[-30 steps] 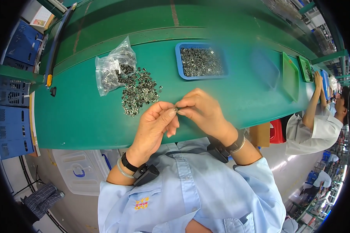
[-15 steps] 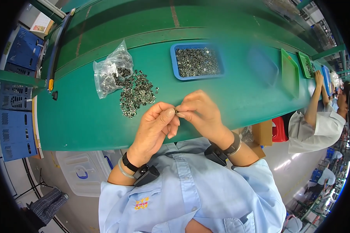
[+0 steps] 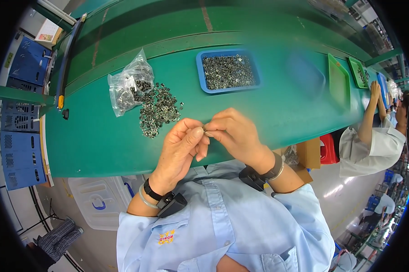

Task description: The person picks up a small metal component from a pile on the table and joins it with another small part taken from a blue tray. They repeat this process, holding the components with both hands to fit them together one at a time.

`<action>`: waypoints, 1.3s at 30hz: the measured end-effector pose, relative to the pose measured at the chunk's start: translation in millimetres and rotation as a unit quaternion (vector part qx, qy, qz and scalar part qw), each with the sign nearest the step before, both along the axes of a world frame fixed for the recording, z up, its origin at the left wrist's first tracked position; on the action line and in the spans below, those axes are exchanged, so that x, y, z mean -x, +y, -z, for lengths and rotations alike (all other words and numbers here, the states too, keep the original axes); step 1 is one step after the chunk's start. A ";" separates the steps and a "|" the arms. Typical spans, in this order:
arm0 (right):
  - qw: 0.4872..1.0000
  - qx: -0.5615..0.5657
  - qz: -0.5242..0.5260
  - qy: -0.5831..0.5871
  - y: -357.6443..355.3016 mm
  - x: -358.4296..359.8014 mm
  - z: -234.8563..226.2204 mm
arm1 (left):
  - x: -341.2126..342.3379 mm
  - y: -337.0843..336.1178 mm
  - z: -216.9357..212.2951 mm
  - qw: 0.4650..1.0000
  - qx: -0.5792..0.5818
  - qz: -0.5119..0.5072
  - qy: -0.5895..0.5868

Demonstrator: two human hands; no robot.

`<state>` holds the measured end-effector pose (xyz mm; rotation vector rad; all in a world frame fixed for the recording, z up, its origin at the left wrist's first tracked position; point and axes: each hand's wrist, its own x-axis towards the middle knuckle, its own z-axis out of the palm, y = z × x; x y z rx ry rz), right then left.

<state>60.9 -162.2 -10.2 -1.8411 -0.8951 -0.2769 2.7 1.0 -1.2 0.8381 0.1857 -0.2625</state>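
Observation:
My left hand [image 3: 181,146] and my right hand [image 3: 234,132] meet over the near part of the green table. Both pinch one small metal part [image 3: 205,130] between thumb and fingertips; most of it is covered by the fingers. Just beyond my left hand lies a loose pile of small shiny metal parts [image 3: 158,111]. A clear plastic bag [image 3: 123,88] beside the pile has more of them in and around its mouth. Farther back, a blue tray [image 3: 199,68] is filled with similar small metal parts.
Right of the blue tray the view is blurred; a green tray [image 3: 338,81] stands beyond, with a smaller green tray [image 3: 357,72] past it. A co-worker's arm [image 3: 371,106] reaches over the table at far right. Below the table are a clear lidded box [image 3: 93,201] and a cardboard box [image 3: 309,153].
The view has shifted very slightly. Both hands stay together on the small metal part, with only a slight movement of the fingers.

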 end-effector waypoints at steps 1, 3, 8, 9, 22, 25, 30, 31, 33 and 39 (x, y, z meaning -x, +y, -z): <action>1.000 0.000 0.000 0.000 0.2 1.1 0.4 | -0.1 0.4 0.5 1.000 -0.001 0.003 -0.001; 0.999 -0.003 0.005 0.035 0.4 3.5 1.0 | -0.7 0.6 2.0 1.000 -0.001 0.007 -0.004; 0.998 0.006 0.013 0.055 -0.4 6.6 2.2 | -1.8 0.2 8.1 0.999 0.033 0.019 -0.001; 0.998 0.006 0.013 0.055 -0.3 7.2 2.0 | -1.8 0.4 9.7 0.999 0.046 0.022 -0.001; 0.999 0.006 0.007 0.043 -3.7 6.4 3.8 | -2.6 2.3 5.2 0.999 -0.011 0.033 0.005; 0.999 0.042 0.006 -0.020 -4.0 2.9 0.1 | -1.9 2.2 -3.2 0.999 -0.048 0.020 0.006; 0.995 -0.055 -0.015 0.079 -0.2 7.7 -0.7 | 0.8 1.6 -5.2 0.999 0.029 0.023 -0.003; 0.990 -0.085 -0.025 0.105 0.6 8.8 0.1 | 1.0 1.5 -4.0 0.997 0.067 0.033 -0.006; 0.984 -0.112 -0.036 0.133 1.4 10.5 0.3 | 2.1 0.0 -0.8 0.996 0.084 0.031 -0.010; 0.988 -0.098 -0.048 0.114 3.2 10.8 -2.4 | 3.5 1.0 3.8 0.992 0.123 0.025 -0.012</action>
